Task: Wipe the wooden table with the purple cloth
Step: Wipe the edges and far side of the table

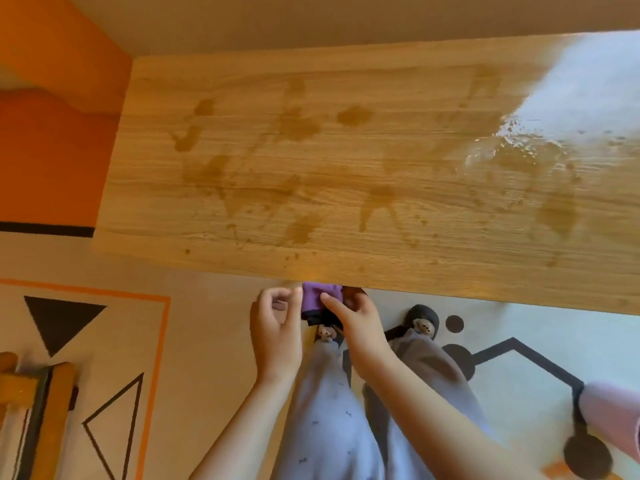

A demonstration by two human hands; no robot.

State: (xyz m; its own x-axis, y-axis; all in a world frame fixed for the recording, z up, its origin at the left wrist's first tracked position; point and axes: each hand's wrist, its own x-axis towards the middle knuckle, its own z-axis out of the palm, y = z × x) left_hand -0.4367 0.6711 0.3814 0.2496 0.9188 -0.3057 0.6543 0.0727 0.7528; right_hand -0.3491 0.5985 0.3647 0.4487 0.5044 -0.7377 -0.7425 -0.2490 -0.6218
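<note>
So the light, grainy wooden table fills most of the view, and it's a mess: brownish wet smears and little splatters all over the top, plus a bright patch of glare toward the far right corner. The table's left end stops just short of an orange wall, and a strip of floor shows between them. Underfoot there's a beige rug with a thin orange border line, black triangles on the left and a black angular outline with dots on the paler right side. A wooden frame of some furniture pokes in at bottom left, well apart from the table. The small bunched-up purple cloth isn't on the top; it sits right at the near edge, roughly mid-length, held just below the rim. The left hand has curled fingers and pinches the cloth's left side, while the right hand wraps over it from the other side. Grey trousers and dark-toed slippers are visible below the hands.
</note>
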